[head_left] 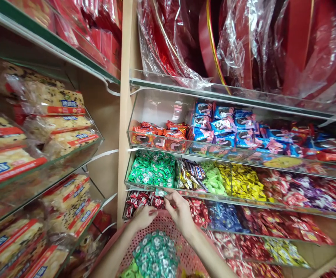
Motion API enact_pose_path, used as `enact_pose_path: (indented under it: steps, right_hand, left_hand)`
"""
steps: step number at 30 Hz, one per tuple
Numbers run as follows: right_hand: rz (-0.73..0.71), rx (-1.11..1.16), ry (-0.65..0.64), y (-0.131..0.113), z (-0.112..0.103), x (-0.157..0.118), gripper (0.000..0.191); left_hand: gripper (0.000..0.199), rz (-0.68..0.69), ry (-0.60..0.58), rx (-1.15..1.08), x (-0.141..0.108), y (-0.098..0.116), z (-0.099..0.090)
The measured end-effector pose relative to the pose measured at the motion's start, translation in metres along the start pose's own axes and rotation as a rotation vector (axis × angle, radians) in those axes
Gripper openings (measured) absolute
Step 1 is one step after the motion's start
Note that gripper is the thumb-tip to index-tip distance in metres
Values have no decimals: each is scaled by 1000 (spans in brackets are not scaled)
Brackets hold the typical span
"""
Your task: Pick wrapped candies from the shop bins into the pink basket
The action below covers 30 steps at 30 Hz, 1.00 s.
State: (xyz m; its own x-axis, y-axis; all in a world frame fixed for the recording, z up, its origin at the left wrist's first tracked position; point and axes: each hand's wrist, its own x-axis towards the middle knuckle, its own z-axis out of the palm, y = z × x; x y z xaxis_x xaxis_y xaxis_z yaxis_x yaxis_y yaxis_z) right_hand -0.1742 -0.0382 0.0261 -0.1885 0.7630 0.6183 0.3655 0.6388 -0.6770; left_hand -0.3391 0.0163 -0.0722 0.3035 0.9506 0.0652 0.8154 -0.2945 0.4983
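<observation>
My left hand [144, 217] is closed at the far rim of a pink perforated plastic basket [135, 235]; its fingertips are partly hidden. Above the same rim, my right hand [179, 210] has thumb and fingers pinched together by the shelf edge. A small green-wrapped candy [160, 192] shows at its fingertips. Inside the basket lies a heap of green-wrapped candies [156, 255], with some light green packets [131, 270] at the lower left. Just beyond my hands, a clear shelf compartment holds more green-wrapped candies [152, 170].
Brown-wrapped bars [192, 175], light green packets and yellow-wrapped candies [244, 181] fill compartments to the right. Blue packets [222, 123] sit one shelf higher. Bagged pastries [60, 100] crowd the left shelves. A wooden post [125, 108] divides the shelving.
</observation>
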Motion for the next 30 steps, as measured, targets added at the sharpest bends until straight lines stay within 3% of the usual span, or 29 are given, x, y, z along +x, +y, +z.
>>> enact_pose_path:
  steps: [3,9,14,26,30]
  right_hand:
    - [-118,-97,4,3,-6,-7,13]
    - [-127,-126,44,8,-6,-18,19]
    - [-149,-138,-12,20,-5,-22,27]
    - [-48,-178,-134,24,-5,-30,35]
    - [34,-174,-287,24,-5,-33,31]
  left_hand:
    - [36,8,6,13,0,0,-1]
    - [36,-1,-6,13,-2,4,-4]
    - [37,-25,-12,-12,-2,5,-5]
    - [36,-44,-21,-6,-4,11,-10]
    - [29,-54,-28,21,-5,14,-12]
